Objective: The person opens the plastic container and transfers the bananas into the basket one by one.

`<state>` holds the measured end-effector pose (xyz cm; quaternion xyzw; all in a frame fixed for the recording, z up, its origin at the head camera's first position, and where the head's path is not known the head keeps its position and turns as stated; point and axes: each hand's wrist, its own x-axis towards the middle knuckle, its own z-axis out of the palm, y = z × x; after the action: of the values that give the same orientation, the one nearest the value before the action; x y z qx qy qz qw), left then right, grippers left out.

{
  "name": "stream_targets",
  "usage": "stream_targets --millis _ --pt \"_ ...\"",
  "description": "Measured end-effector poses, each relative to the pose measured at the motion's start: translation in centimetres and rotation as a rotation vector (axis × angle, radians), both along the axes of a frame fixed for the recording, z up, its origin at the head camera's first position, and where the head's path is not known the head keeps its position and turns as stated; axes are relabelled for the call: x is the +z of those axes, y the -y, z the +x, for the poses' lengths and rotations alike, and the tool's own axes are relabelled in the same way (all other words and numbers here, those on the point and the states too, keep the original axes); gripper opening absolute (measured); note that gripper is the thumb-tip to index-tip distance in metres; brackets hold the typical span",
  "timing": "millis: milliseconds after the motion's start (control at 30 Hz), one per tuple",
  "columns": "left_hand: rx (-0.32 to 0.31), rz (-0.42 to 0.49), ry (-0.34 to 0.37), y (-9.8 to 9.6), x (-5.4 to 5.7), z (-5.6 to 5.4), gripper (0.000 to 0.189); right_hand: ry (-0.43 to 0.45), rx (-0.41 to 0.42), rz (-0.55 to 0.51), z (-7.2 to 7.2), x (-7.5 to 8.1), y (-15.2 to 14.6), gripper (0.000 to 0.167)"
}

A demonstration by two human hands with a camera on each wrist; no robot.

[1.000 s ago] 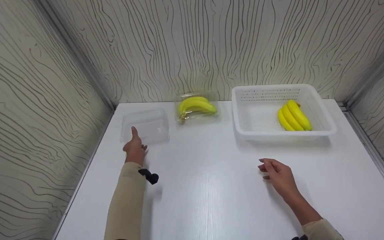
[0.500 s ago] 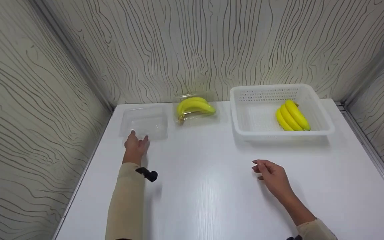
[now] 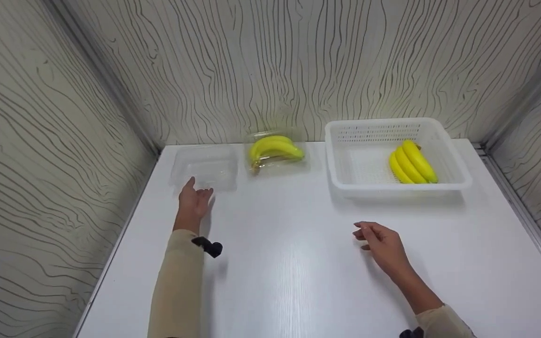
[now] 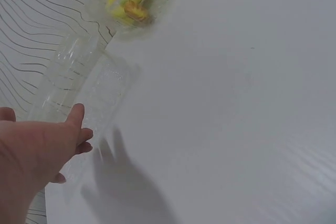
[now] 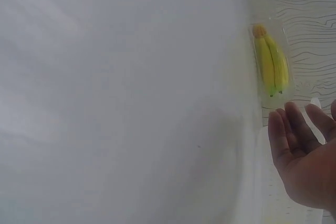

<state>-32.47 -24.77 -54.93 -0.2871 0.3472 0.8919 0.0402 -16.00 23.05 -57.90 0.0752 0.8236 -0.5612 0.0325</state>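
Note:
At the back left of the white table (image 3: 270, 263) lies a clear plastic box (image 3: 223, 176) with nothing in it. My left hand (image 3: 193, 204) is at its front edge, thumb and fingers spread apart and holding nothing. In the left wrist view the fingers (image 4: 76, 113) overlap the clear wall. My right hand (image 3: 383, 246) hovers over the table in front of the white basket (image 3: 399, 187), fingers loosely bent, nothing in it. A bunch of bananas (image 3: 413, 164) lies in the basket's right side. Another banana bunch (image 3: 277, 146) sits in a second clear box against the back wall.
Patterned panels (image 3: 270, 70) rise behind the table and on both sides. The basket stands at the back right, near the back panel. A black wrist mount (image 3: 212, 246) sticks out from the left sleeve.
My left hand drew back from over the clear box to its front edge, then shifted slightly forward as the fingers spread. My right hand drifted slightly left. The bananas stayed put.

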Motion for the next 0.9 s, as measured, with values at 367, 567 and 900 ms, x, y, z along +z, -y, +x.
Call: stream_targets --millis 367,567,900 --pt "-0.343 -0.564 0.119 -5.3 0.4 1.2 0.086 0.046 0.027 -0.010 -0.4 0.0 0.3 0.037" --pt "-0.425 -0.747 0.047 -9.7 -0.5 -0.4 0.057 0.069 0.073 -0.044 -1.6 0.2 1.2 0.035" --pt "-0.089 -0.790 0.044 -14.9 -1.4 -3.5 0.039 0.095 0.136 -0.060 -5.6 0.6 4.4 0.044"
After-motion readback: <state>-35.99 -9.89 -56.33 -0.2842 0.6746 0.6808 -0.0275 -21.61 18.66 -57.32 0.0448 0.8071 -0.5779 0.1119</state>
